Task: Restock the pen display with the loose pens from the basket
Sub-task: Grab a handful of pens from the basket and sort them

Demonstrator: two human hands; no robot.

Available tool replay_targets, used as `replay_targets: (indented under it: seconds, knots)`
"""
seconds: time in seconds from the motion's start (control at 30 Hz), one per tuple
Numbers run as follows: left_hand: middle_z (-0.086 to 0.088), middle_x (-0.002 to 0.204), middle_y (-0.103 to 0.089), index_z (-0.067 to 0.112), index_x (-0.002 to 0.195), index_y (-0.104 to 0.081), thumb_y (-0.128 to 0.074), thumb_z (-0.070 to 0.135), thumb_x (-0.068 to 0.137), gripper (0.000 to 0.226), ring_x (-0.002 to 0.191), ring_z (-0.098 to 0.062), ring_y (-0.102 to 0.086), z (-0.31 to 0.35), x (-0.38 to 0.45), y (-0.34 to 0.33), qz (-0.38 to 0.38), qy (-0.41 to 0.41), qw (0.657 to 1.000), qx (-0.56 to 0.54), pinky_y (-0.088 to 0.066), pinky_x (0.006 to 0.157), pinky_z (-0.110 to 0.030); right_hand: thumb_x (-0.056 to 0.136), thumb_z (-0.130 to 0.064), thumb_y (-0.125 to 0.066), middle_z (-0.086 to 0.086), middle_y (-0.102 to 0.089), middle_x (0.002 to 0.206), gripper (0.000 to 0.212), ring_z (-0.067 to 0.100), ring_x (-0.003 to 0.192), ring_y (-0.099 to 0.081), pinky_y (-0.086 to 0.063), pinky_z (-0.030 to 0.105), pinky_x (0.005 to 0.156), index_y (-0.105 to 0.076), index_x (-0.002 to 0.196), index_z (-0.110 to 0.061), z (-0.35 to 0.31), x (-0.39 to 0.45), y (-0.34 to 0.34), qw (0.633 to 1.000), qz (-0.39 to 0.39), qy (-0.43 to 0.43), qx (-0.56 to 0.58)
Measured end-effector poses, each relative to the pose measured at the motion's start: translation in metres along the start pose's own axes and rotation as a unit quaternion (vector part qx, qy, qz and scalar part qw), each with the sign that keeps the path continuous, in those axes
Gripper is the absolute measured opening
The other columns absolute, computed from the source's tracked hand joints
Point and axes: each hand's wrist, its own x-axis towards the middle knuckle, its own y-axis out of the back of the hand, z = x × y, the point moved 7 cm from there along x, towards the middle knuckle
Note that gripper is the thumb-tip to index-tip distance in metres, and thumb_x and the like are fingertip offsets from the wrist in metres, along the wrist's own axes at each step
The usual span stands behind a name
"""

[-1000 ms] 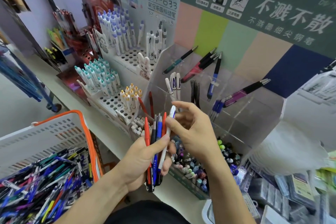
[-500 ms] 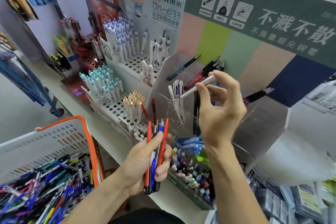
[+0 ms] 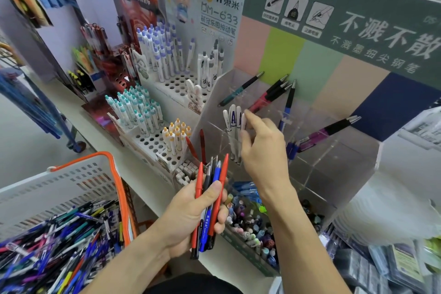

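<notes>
Currently left hand [image 3: 191, 217] at 6 o'clock, fingers and thumb wrapped round a bundle of pens [image 3: 210, 200]: two red, one blue, some dark, tips pointing up toward 12 o'clock. Right hand [image 3: 262, 150] just past centre, toward 1 o'clock, fingertips [image 3: 245, 117] pinched on a white pen [image 3: 243, 122] standing in a cell of the clear acrylic display [image 3: 334, 162], touching three other white pens [image 3: 232, 124] at its 9 o'clock side. Black-grip pens [image 3: 274, 93] leaning in rear cells at 12 o'clock. White basket with orange rim [image 3: 71, 179] at 8 o'clock, heaped with loose pens [image 3: 59, 246]. Perforated white rack [image 3: 155, 143] with teal-capped pens at 10 o'clock
</notes>
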Motion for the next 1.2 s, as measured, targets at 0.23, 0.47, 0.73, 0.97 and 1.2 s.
replay_targets:
  seconds: [0.23, 0.47, 0.73, 0.97, 1.2]
  knots:
    - [-0.017, 0.064, -0.052, 0.004, 0.101, -0.052, -0.063, 0.026, 0.092, 0.026, 0.049, -0.022, -0.049, 0.000, -0.001, 0.002, 0.013, -0.009, 1.000, 0.012, -0.046, 0.047, -0.027, 0.102, -0.026, -0.061, -0.010, -0.071, 0.088, 0.012, 0.005, 0.077, -0.066, -0.055, 0.022, 0.073, -0.072, 0.107, -0.022, -0.010, -0.032, 0.005, 0.982, -0.066, -0.048, 0.168]
    - [-0.021, 0.073, -0.053, 0.000, 0.111, -0.053, -0.060, 0.028, 0.095, 0.033, 0.051, -0.021, -0.052, -0.007, -0.001, -0.001, 0.004, 0.009, 1.000, 0.013, -0.047, 0.046, -0.027, 0.092, -0.021, -0.075, -0.004, -0.073, 0.085, 0.021, 0.009, 0.077, -0.071, -0.059, 0.026, 0.073, -0.067, 0.110, -0.030, 0.008, -0.070, -0.008, 0.944, -0.171, -0.142, 0.244]
    - [-0.010, 0.080, -0.058, 0.002, 0.111, -0.057, -0.058, 0.030, 0.098, 0.031, 0.045, -0.014, -0.046, -0.028, -0.004, 0.020, 0.075, 0.096, 0.992, 0.011, -0.037, 0.036, -0.021, 0.091, -0.018, -0.078, -0.009, -0.071, 0.087, 0.030, 0.008, 0.079, -0.071, -0.058, 0.022, 0.071, -0.060, 0.114, -0.028, -0.005, -0.043, 0.059, 0.970, 0.057, -0.079, 0.224]
    - [-0.007, 0.070, -0.054, 0.008, 0.097, -0.058, -0.056, 0.039, 0.096, 0.032, 0.045, -0.016, -0.044, -0.019, -0.003, 0.031, 0.138, 0.086, 0.985, -0.048, -0.036, 0.033, -0.023, 0.091, -0.010, -0.078, 0.002, -0.075, 0.094, 0.026, 0.010, 0.076, -0.072, -0.062, 0.025, 0.069, -0.063, 0.112, -0.006, -0.049, -0.009, 0.044, 0.971, 0.141, 0.128, 0.144]
    - [-0.010, 0.070, -0.054, 0.005, 0.096, -0.058, -0.048, 0.029, 0.100, 0.026, 0.050, -0.018, -0.048, -0.012, -0.008, 0.035, 0.179, 0.067, 0.977, -0.095, -0.041, 0.036, -0.024, 0.096, -0.010, -0.069, 0.011, -0.071, 0.089, 0.015, 0.031, 0.077, -0.070, -0.059, 0.050, 0.067, -0.057, 0.103, -0.006, -0.048, 0.008, -0.050, 0.982, -0.030, 0.179, 0.047]
